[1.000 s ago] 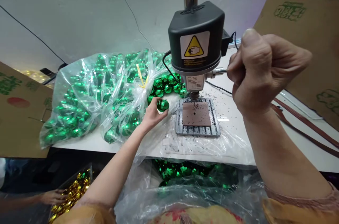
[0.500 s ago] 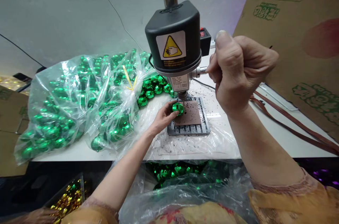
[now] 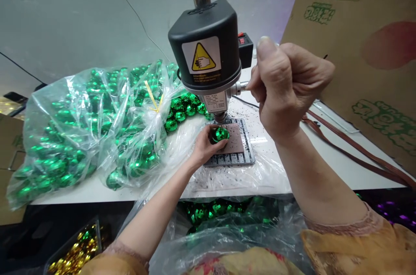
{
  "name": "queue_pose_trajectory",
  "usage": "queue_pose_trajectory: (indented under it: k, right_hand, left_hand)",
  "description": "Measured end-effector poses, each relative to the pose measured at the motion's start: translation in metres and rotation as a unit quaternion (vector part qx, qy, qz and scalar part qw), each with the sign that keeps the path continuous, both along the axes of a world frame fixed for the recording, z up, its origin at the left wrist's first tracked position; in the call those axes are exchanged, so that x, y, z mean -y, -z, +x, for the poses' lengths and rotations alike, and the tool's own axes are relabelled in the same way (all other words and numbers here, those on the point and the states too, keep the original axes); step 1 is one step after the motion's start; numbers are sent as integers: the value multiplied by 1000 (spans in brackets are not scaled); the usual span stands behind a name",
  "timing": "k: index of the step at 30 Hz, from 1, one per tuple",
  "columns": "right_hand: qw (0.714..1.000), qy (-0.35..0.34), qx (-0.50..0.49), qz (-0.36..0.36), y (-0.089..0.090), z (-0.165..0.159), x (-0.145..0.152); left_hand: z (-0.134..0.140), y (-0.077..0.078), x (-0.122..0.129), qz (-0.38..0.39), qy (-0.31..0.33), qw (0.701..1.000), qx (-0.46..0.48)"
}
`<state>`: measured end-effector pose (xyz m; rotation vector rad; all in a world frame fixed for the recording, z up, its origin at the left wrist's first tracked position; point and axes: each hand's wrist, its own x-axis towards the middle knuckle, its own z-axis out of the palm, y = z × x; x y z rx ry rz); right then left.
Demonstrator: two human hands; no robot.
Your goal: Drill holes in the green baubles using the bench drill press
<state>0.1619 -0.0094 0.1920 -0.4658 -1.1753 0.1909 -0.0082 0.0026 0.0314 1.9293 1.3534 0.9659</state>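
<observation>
My left hand (image 3: 205,145) grips a shiny green faceted ball (image 3: 222,133) between thumb and fingers. It holds the ball on a pinkish-brown pad (image 3: 234,140) that lies on the slotted metal base (image 3: 248,153) of a small drill press (image 3: 203,45). The press's chuck (image 3: 220,116) is right above the ball; whether a bit touches it I cannot make out. My right hand (image 3: 286,84) is closed around the feed lever (image 3: 241,87) on the machine's right side, and most of the lever is hidden in the fist. Dark shavings are scattered around the base.
A clear plastic bag (image 3: 65,136) full of green balls fills the table's left side. A cardboard box (image 3: 351,62) stands at the right, with brown straps (image 3: 357,151) beside it. Below the table edge are another bag of green balls (image 3: 224,210) and a container of gold balls (image 3: 76,249).
My left hand has brought the green ball slightly right, under the chuck. My right hand stays on the lever. The whole view has shifted a little.
</observation>
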Motion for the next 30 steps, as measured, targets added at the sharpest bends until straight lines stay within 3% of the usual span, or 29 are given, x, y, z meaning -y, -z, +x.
queue_pose_trajectory:
  k: [5, 10, 23, 30]
  right_hand:
    - [1000, -2, 7, -13, -2, 1, 2]
    - [1000, 11, 6, -4, 0, 1, 2]
    - [996, 28, 2, 86, 23, -2, 0]
    - [994, 55, 8, 96, 31, -2, -2]
  left_hand:
    - [13, 14, 3, 69, -19, 997, 2]
    - [15, 21, 4, 36, -16, 998, 46]
    - [14, 21, 8, 30, -12, 998, 52]
    - [14, 21, 8, 25, -4, 998, 55]
